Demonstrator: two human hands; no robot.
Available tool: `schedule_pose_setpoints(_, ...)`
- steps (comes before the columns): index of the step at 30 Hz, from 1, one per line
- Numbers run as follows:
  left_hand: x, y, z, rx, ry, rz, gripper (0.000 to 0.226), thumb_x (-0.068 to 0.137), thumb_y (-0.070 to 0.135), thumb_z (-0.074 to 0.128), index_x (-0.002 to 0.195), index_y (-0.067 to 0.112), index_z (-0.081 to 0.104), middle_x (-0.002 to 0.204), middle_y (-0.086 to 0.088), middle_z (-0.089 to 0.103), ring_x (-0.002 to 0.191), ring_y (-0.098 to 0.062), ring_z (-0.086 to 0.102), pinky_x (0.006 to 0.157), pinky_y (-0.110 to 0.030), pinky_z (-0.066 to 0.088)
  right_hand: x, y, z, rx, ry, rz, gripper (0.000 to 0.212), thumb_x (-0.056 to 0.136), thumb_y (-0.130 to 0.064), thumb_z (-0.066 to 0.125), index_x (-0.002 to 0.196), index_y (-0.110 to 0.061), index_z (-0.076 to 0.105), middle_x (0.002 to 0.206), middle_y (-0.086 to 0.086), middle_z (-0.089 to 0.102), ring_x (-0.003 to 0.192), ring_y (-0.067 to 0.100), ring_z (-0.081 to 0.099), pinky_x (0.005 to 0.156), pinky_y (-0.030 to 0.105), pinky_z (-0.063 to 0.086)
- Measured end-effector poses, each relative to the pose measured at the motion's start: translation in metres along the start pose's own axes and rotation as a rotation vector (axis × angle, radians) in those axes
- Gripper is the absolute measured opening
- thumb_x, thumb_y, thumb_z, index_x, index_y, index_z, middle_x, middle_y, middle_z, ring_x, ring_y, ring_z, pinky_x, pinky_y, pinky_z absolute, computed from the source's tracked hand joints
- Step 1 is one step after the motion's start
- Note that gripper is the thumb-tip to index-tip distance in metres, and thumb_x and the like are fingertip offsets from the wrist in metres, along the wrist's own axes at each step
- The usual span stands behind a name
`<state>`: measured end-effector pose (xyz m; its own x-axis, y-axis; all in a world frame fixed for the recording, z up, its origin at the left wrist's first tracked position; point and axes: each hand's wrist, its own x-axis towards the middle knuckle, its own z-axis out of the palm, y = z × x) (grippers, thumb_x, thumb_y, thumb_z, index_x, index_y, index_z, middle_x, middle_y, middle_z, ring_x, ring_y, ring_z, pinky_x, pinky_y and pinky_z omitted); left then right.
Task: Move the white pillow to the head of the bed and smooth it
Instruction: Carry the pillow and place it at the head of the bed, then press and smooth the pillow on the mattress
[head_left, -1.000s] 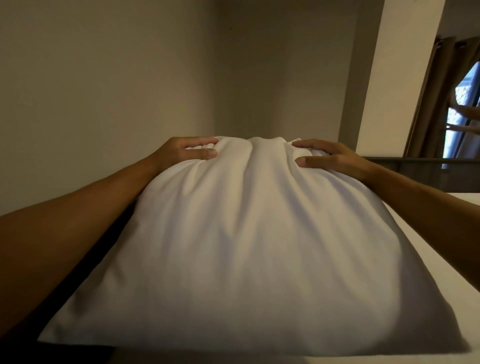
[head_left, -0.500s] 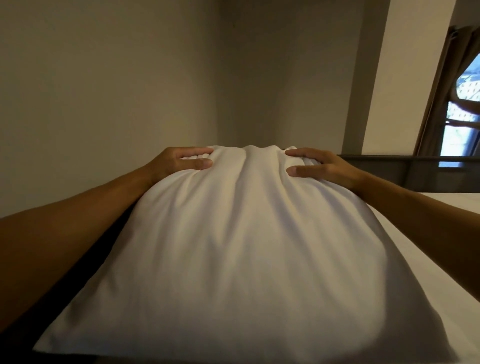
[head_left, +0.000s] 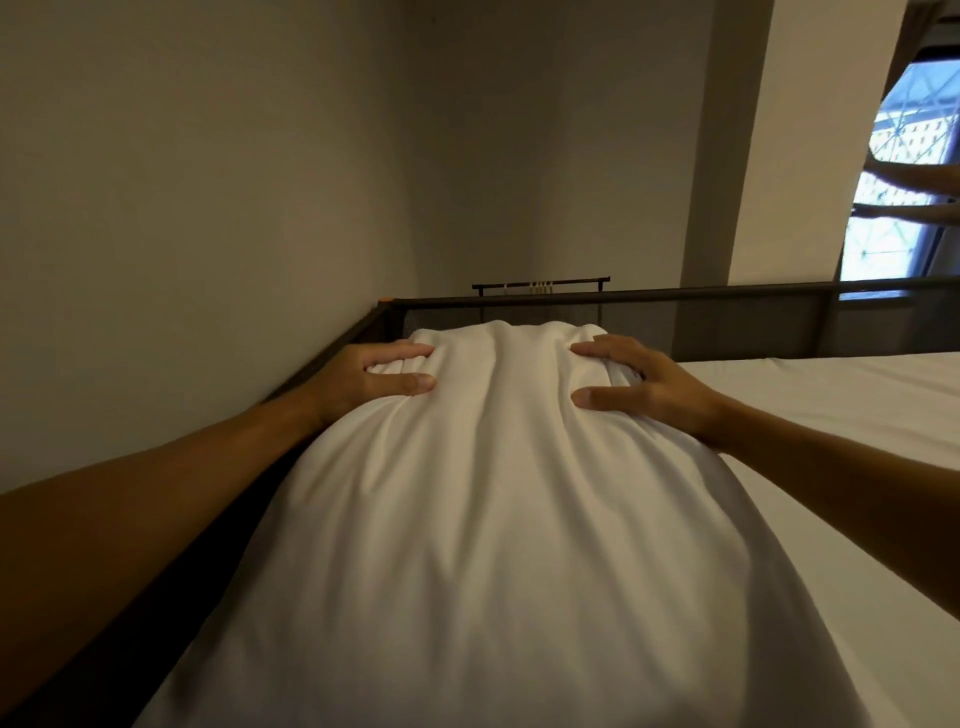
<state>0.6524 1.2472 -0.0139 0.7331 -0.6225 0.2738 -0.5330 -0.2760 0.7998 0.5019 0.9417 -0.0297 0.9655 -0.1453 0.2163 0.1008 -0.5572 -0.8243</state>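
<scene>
Since a second ago we have carried the white pillow (head_left: 498, 519) forward: the dark bed frame (head_left: 649, 312) now shows beyond it. Our left hand (head_left: 363, 379) and right hand (head_left: 644, 387) clench its far corners, fingers bunching creased fabric, near the bed's (head_left: 831, 415) head-left corner.

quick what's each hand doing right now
Left hand: closed, gripping the plump white fabric pillow at its far corner.
Right hand: closed on the same pillow.
</scene>
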Motion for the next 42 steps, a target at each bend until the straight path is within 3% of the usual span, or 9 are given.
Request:
schedule_pose_setpoints(2, 0.003, -0.011, 0.007, -0.002, -0.007, -0.010, 0.055, 0.069, 0.028, 0.079, 0.122, 0.024, 0.065, 0.136, 0.004, 0.056, 0.120, -0.003, 0.051, 0.084, -0.005, 0.038, 0.002, 0.011, 0.006, -0.004, -0.001, 0.016, 0.079, 0.052, -0.060, 0.074, 0.126, -0.047, 0.050, 0.148, -0.005, 0.034, 0.123, 0.022, 0.044, 0.103, 0.048, 0.041)
schedule_pose_setpoints(9, -0.004, -0.038, 0.029, -0.001, -0.021, -0.078, 0.054, 0.070, 0.023, 0.080, 0.122, 0.023, 0.064, 0.146, -0.005, 0.047, 0.131, -0.018, 0.045, 0.111, -0.038, 0.034, -0.001, 0.039, 0.024, -0.059, -0.039, 0.054, 0.082, 0.053, -0.062, 0.071, 0.129, -0.046, 0.045, 0.153, -0.006, 0.027, 0.130, 0.021, 0.038, 0.105, 0.043, 0.036)
schedule_pose_setpoints(18, -0.015, -0.043, 0.033, -0.028, 0.092, -0.064, 0.042, 0.066, 0.029, 0.082, 0.103, 0.041, 0.065, 0.139, 0.001, 0.050, 0.130, -0.014, 0.043, 0.109, -0.032, 0.033, 0.001, 0.036, 0.026, -0.078, -0.030, 0.026, 0.081, 0.053, -0.064, 0.071, 0.128, -0.047, 0.044, 0.152, -0.007, 0.029, 0.122, 0.015, 0.040, 0.101, 0.038, 0.037)
schedule_pose_setpoints(22, -0.014, -0.032, 0.027, -0.026, 0.122, -0.045, 0.056, 0.051, 0.045, 0.081, 0.105, 0.037, 0.068, 0.126, 0.012, 0.054, 0.113, 0.004, 0.050, 0.088, -0.009, 0.035, 0.003, 0.030, 0.022, -0.089, -0.019, -0.008, 0.082, 0.055, -0.063, 0.072, 0.131, -0.047, 0.045, 0.152, -0.010, 0.028, 0.119, 0.009, 0.037, 0.098, 0.033, 0.035)
schedule_pose_setpoints(25, -0.014, -0.029, 0.026, -0.020, 0.111, -0.028, 0.048, 0.060, 0.035, 0.084, 0.106, 0.037, 0.068, 0.119, 0.018, 0.053, 0.106, 0.011, 0.049, 0.080, -0.002, 0.035, 0.000, 0.029, 0.021, -0.073, -0.021, -0.007, 0.084, 0.053, -0.064, 0.072, 0.130, -0.047, 0.046, 0.152, -0.009, 0.028, 0.125, 0.015, 0.038, 0.102, 0.038, 0.035)
schedule_pose_setpoints(28, -0.017, -0.034, 0.027, -0.009, 0.106, -0.047, 0.043, 0.067, 0.026, 0.083, 0.106, 0.036, 0.067, 0.122, 0.014, 0.053, 0.115, -0.001, 0.048, 0.081, -0.004, 0.034, -0.002, 0.031, 0.025, -0.079, -0.028, 0.012, 0.087, 0.053, -0.064, 0.070, 0.134, -0.043, 0.045, 0.153, -0.007, 0.028, 0.130, 0.019, 0.037, 0.103, 0.038, 0.034)
schedule_pose_setpoints(31, -0.020, -0.037, 0.028, -0.022, 0.093, -0.078, 0.047, 0.062, 0.033, 0.082, 0.106, 0.035, 0.067, 0.118, 0.015, 0.055, 0.111, 0.001, 0.049, 0.079, -0.004, 0.035, -0.002, 0.033, 0.028, -0.077, -0.018, 0.031, 0.089, 0.052, -0.063, 0.071, 0.134, -0.040, 0.046, 0.153, -0.005, 0.029, 0.131, 0.021, 0.038, 0.106, 0.041, 0.035)
schedule_pose_setpoints(35, -0.021, -0.041, 0.027, -0.032, 0.087, -0.112, 0.055, 0.051, 0.044, 0.080, 0.104, 0.037, 0.067, 0.121, 0.012, 0.056, 0.114, -0.006, 0.051, 0.090, -0.017, 0.039, -0.002, 0.036, 0.027, -0.087, -0.028, 0.054, 0.088, 0.052, -0.064, 0.070, 0.134, -0.040, 0.047, 0.152, -0.004, 0.030, 0.132, 0.021, 0.037, 0.106, 0.040, 0.033)
schedule_pose_setpoints(42, -0.018, -0.045, 0.023, -0.029, 0.027, -0.176, 0.054, 0.060, 0.038, 0.081, 0.112, 0.033, 0.067, 0.131, 0.001, 0.058, 0.119, -0.016, 0.054, 0.094, -0.028, 0.045, -0.011, 0.051, 0.022, -0.104, -0.057, 0.117, 0.084, 0.058, -0.063, 0.066, 0.135, -0.042, 0.042, 0.152, -0.004, 0.029, 0.132, 0.022, 0.036, 0.107, 0.043, 0.033)
